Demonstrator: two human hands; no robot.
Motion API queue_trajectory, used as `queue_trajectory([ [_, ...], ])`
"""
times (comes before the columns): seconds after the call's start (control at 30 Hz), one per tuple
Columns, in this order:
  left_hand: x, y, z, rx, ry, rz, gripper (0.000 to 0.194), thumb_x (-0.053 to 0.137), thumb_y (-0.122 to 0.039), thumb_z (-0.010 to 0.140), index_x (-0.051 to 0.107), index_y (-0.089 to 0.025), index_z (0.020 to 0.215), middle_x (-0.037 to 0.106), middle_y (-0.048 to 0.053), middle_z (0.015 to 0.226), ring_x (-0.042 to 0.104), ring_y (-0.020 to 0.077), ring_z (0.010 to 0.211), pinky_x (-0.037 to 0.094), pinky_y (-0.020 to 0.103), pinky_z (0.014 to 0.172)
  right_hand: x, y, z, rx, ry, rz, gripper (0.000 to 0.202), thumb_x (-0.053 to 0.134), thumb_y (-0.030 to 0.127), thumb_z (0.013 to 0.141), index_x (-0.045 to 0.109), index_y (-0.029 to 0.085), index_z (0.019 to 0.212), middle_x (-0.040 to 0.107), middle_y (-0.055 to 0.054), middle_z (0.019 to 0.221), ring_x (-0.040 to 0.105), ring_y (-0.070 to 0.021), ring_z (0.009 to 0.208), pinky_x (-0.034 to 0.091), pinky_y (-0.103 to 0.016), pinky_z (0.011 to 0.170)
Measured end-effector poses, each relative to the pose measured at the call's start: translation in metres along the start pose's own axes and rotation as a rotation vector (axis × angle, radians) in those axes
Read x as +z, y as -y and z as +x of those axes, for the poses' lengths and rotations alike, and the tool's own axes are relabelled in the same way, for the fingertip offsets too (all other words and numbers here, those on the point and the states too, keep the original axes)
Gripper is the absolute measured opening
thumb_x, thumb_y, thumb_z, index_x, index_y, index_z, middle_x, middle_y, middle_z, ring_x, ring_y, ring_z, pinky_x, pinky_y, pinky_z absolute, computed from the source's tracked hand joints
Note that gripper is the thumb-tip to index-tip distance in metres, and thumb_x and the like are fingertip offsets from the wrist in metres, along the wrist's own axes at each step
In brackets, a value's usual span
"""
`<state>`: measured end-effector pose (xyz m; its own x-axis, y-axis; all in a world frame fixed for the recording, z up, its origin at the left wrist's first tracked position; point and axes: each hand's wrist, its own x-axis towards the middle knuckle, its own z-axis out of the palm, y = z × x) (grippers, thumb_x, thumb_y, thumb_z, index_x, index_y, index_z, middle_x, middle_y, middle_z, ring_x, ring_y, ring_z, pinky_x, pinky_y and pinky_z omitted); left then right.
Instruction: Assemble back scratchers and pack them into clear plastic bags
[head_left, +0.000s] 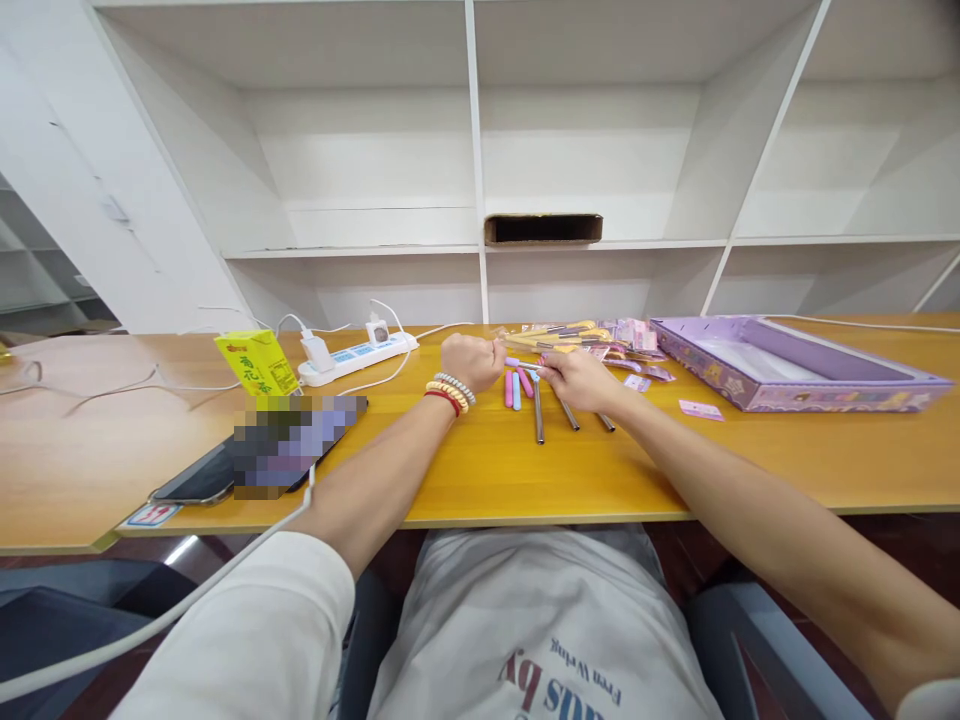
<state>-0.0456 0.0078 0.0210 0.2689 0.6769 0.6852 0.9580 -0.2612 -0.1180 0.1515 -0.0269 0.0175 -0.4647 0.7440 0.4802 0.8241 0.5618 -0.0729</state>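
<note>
Both hands meet over the middle of the table, a slim rod with a purple end and a pale shaft running between them. My left hand, with bracelets at its wrist, is closed round the purple end. My right hand pinches the other end; fingers hide part of the rod. Just below lie short pink and light blue cap-like pieces. Several dark silvery tubes lie loose nearby, one tube in front of the pieces and another under my right wrist.
Behind my hands is a pile of clear packets with yellow items. A purple open box stands right, near a small pink card. On the left are a power strip, a yellow carton, a phone and a white cable.
</note>
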Motion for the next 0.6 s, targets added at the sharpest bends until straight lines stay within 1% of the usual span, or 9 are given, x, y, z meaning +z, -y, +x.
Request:
queue_trajectory([
  [0.17,0.002,-0.005,0.001,0.030,0.005,-0.034,0.056,0.025,-0.032,0.091,0.072,-0.007,0.073,0.067,0.018,0.070,0.061,0.0248,0.069,0.031,0.035,0.065,0.002,-0.008,-0.002,-0.023,-0.014,-0.090,0.033,0.038,0.031,0.091,0.066,0.016,0.081,0.066,-0.009,0.074,0.053,-0.0165,0.064,0.027,-0.028,0.060],
  [0.3,-0.002,-0.005,0.004,0.050,-0.074,-0.070,0.052,0.026,-0.031,0.092,0.070,-0.009,0.073,0.066,0.017,0.070,0.060,0.0228,0.071,0.030,0.036,0.069,-0.003,-0.015,0.000,-0.044,-0.066,-0.145,0.036,0.037,0.037,0.091,0.066,0.017,0.082,0.066,-0.008,0.075,0.056,-0.0179,0.067,0.027,-0.028,0.060],
  [0.4,-0.006,-0.004,0.005,0.109,-0.125,-0.130,0.047,0.029,-0.031,0.092,0.068,-0.012,0.073,0.066,0.014,0.070,0.058,0.0210,0.071,0.029,0.035,0.072,-0.008,-0.019,0.000,-0.052,-0.074,-0.108,0.033,0.040,0.037,0.090,0.067,0.018,0.084,0.068,-0.008,0.077,0.058,-0.0188,0.072,0.030,-0.027,0.062],
  [0.47,-0.007,-0.002,0.004,0.137,-0.138,-0.146,0.045,0.031,-0.032,0.092,0.067,-0.013,0.072,0.066,0.013,0.069,0.058,0.0203,0.071,0.029,0.036,0.073,-0.008,-0.024,0.000,-0.048,-0.068,-0.054,0.028,0.045,0.036,0.088,0.067,0.018,0.092,0.069,-0.008,0.082,0.059,-0.0194,0.076,0.033,-0.027,0.065],
  [0.53,-0.006,0.000,0.004,0.126,-0.141,-0.141,0.045,0.031,-0.032,0.091,0.067,-0.014,0.071,0.066,0.012,0.069,0.058,0.0203,0.071,0.029,0.036,0.074,-0.005,-0.032,0.001,-0.059,-0.081,0.014,0.025,0.050,0.032,0.085,0.066,0.018,0.099,0.069,-0.008,0.091,0.060,-0.0201,0.083,0.037,-0.027,0.070],
  [0.6,-0.004,0.004,0.004,0.077,-0.130,-0.120,0.046,0.030,-0.032,0.091,0.067,-0.014,0.071,0.067,0.012,0.070,0.059,0.0207,0.071,0.029,0.035,0.073,-0.002,-0.042,0.001,-0.063,-0.124,0.088,0.025,0.054,0.027,0.081,0.064,0.017,0.102,0.068,-0.008,0.097,0.060,-0.0204,0.088,0.039,-0.028,0.074],
])
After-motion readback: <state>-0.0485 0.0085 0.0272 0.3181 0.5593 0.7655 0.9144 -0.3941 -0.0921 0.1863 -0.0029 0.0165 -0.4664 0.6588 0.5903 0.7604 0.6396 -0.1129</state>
